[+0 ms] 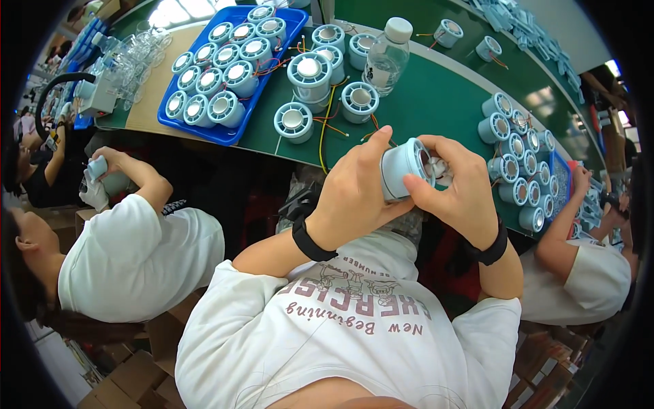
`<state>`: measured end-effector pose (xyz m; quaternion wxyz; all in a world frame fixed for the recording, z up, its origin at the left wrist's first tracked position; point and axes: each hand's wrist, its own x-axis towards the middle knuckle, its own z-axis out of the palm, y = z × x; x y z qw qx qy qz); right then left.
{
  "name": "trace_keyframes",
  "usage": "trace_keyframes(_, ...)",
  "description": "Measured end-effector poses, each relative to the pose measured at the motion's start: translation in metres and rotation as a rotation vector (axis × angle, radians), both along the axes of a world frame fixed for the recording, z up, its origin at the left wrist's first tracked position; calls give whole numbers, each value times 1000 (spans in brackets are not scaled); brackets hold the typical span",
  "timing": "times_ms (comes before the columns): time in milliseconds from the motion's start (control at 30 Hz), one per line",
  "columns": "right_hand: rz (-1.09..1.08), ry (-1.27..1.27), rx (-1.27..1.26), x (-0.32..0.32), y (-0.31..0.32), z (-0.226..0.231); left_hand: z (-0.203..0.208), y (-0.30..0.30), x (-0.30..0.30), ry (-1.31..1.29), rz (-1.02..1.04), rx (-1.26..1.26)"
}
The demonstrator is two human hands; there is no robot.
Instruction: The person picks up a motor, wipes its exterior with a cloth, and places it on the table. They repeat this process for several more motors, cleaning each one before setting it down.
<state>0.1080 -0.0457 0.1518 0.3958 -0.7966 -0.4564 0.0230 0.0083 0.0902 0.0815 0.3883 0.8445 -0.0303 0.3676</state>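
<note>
In front of my chest, a light blue round housing [403, 170] lies tilted on its side between my hands. My left hand [354, 187] is closed round its body, with the thumb raised along the top. My right hand [460, 187] grips the housing's open end, thumb on the lower rim and forefinger at the upper rim. Between the right fingers shows a small crumpled white thing [439, 170], its kind unclear. Just beyond, similar light blue housings [360, 101] with silver centres and thin coloured wires stand on the green table [436, 126].
A clear bottle [387, 58] with a white cap stands past my hands. At the far left, a blue tray [235, 136] holds several housings. More housings [514, 167] cluster at the right. One co-worker [136, 252] sits at my left, another [579, 266] at my right.
</note>
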Motion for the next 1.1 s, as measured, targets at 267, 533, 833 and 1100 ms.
trace_keyframes(267, -100, 23, -107, -1, 17, 7, 6, 1, -2, 137, 82, -124)
trace_keyframes(533, -337, 368, -51, 45, 11, 17, 8, 11, -10, 121, 264, 44)
trace_keyframes(833, -140, -173, -449, 71, 36, -47, 50, 157, -11, 6, 993, 135)
trace_keyframes(1100, -358, -165, -410, 196, -11, 19, 0, 275, 4, 276, 1124, 93)
